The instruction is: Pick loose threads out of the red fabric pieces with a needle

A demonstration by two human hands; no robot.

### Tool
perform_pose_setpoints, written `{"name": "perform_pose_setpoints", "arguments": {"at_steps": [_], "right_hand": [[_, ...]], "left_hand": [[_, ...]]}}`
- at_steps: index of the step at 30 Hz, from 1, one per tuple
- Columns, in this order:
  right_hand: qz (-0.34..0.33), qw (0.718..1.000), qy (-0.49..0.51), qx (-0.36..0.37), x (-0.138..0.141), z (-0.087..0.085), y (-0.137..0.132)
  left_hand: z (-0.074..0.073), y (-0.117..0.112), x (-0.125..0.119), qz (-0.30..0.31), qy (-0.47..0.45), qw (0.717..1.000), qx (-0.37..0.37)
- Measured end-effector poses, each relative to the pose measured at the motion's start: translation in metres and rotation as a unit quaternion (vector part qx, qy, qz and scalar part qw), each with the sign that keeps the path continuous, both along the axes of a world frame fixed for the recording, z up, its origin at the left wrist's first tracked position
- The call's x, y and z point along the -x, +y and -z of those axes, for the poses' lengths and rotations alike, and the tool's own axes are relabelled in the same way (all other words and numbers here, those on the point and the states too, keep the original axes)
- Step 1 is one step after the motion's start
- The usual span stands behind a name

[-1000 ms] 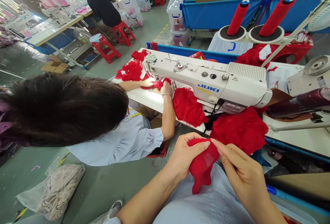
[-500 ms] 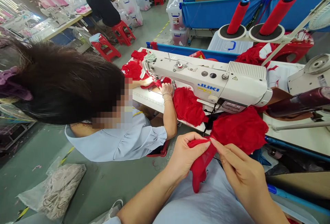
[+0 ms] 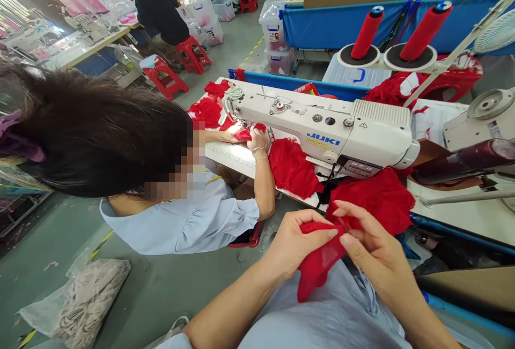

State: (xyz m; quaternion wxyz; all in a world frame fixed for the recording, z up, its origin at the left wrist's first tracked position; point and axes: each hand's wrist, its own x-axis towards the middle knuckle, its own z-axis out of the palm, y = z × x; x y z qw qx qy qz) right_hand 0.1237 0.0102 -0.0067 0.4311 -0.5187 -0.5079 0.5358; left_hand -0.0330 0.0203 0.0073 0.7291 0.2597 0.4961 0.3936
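My left hand (image 3: 292, 244) pinches a small piece of thin red fabric (image 3: 319, 266) between thumb and fingers, above my lap. The cloth is partly see-through and hangs down below the hand. At its upper right edge is my right hand (image 3: 372, 244), thumb and index finger apart. Whether the right fingertips touch the cloth, or a thread on it, I cannot tell. Just behind my hands lies a heap of red fabric (image 3: 374, 199) at the table's edge. Another red bundle (image 3: 293, 166) rests beside the white sewing machine (image 3: 322, 124).
On my left a co-worker in a light blue top (image 3: 181, 220) sits at the machine, hands on red cloth. Two red thread cones (image 3: 426, 32) stand behind it. A plastic bag of pale strips (image 3: 92, 301) lies on the floor. A dark red cylinder (image 3: 466, 161) is at right.
My right thumb and index finger have parted from their pinch at the cloth's edge. My left hand still holds the fabric, now slightly further right. The co-worker's hands have shifted a little.
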Motion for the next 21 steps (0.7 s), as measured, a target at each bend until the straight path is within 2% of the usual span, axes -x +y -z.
{"name": "perform_pose_setpoints", "arguments": {"at_steps": [2, 4, 6, 8, 11, 16, 21], "right_hand": [[-0.028, 0.999, -0.026, 0.006, -0.003, -0.001, 0.008], [0.001, 1.000, -0.030, 0.009, -0.007, 0.000, 0.015], [0.039, 0.999, 0.002, 0.015, -0.011, 0.002, 0.020], [0.053, 0.997, 0.049, 0.028, -0.015, 0.005, 0.022], [0.080, 0.992, 0.098, 0.027, -0.016, 0.008, 0.024], [0.116, 0.985, 0.126, 0.015, -0.012, 0.008, 0.025], [0.125, 0.981, 0.145, 0.032, -0.010, 0.006, 0.023]], "left_hand": [[0.000, 0.007, 0.002, 0.037, 0.059, 0.994, -0.086], [0.001, 0.017, 0.008, 0.081, 0.107, 0.979, -0.156], [0.003, 0.026, 0.015, 0.118, 0.135, 0.964, -0.195], [0.005, 0.033, 0.021, 0.137, 0.158, 0.955, -0.211], [0.004, 0.037, 0.023, 0.135, 0.171, 0.951, -0.219], [-0.001, 0.037, 0.019, 0.125, 0.164, 0.944, -0.258], [-0.002, 0.035, 0.016, 0.132, 0.201, 0.933, -0.268]]}}
